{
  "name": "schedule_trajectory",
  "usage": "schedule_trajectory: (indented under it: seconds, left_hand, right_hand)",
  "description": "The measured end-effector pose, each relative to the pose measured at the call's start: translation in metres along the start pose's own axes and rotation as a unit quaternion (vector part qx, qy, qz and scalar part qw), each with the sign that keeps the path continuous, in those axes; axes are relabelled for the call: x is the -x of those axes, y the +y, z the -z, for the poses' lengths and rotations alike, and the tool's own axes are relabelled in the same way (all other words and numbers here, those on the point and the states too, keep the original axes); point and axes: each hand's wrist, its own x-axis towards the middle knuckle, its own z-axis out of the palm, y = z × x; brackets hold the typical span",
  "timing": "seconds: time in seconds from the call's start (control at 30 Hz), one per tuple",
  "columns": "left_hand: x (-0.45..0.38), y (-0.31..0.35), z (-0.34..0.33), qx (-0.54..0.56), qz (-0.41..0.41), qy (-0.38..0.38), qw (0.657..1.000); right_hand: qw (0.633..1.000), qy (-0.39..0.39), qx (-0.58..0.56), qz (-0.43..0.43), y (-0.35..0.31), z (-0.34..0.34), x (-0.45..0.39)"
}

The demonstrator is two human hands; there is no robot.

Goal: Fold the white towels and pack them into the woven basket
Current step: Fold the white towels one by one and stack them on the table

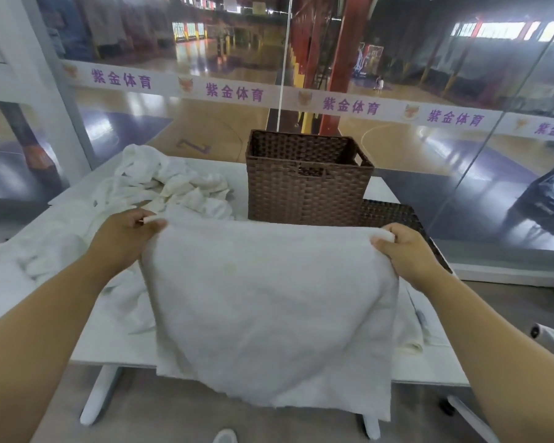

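A large white terry towel (269, 314) hangs over the near edge of the white bench (119, 353), held up by its top corners: the left hand (125, 238) has its grip pinched on one corner, the right hand (406, 251) on the other. Beyond lies a heap of crumpled white towels (160, 183), left of the dark brown rectangular woven basket (307, 183), which stands upright with its flat woven lid (394, 215) beside it.

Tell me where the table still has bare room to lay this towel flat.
Bare patches: the near-left table edge beside the held towel, and the far strip between the crumpled towel pile and the woven basket. The left side is crowded with towels; the basket lid fills the right.
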Motion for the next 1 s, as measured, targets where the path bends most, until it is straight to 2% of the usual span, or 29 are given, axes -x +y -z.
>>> schedule_trajectory:
  seconds: [0.1,0.23,0.37,0.43,0.5,0.73,0.8,0.87,1.0]
  left_hand:
    - [-0.004,-0.015,-0.011,-0.008,0.014,-0.029,0.999]
    - [-0.010,-0.042,-0.038,-0.027,0.024,-0.056,0.998]
    - [-0.024,-0.075,-0.073,0.049,0.126,-0.095,0.986]
    - [-0.038,-0.089,-0.087,0.097,0.182,-0.093,0.974]
    - [-0.057,-0.097,-0.100,0.112,0.201,-0.084,0.969]
    - [-0.138,-0.098,-0.139,0.120,0.195,-0.102,0.968]
    - [-0.161,-0.096,-0.152,0.067,0.161,-0.116,0.978]
    - [-0.174,-0.091,-0.164,-0.011,0.129,-0.142,0.981]
    - [-0.173,-0.087,-0.188,-0.051,0.087,-0.197,0.975]
  right_hand:
    - [0.998,0.001,0.067,-0.004,0.014,-0.013,-0.007]
    - [0.988,-0.034,0.150,-0.024,0.038,-0.037,-0.017]
    - [0.975,-0.080,0.198,-0.065,0.058,-0.067,-0.029]
    - [0.974,-0.081,0.189,-0.093,0.064,-0.081,-0.040]
    - [0.977,-0.069,0.158,-0.128,0.066,-0.093,-0.056]
    - [0.974,0.015,0.135,-0.184,0.079,-0.118,-0.127]
    - [0.973,0.022,0.124,-0.194,0.086,-0.126,-0.147]
    - [0.970,0.006,0.126,-0.209,0.088,-0.133,-0.157]
    - [0.964,-0.057,0.165,-0.201,0.096,-0.151,-0.160]
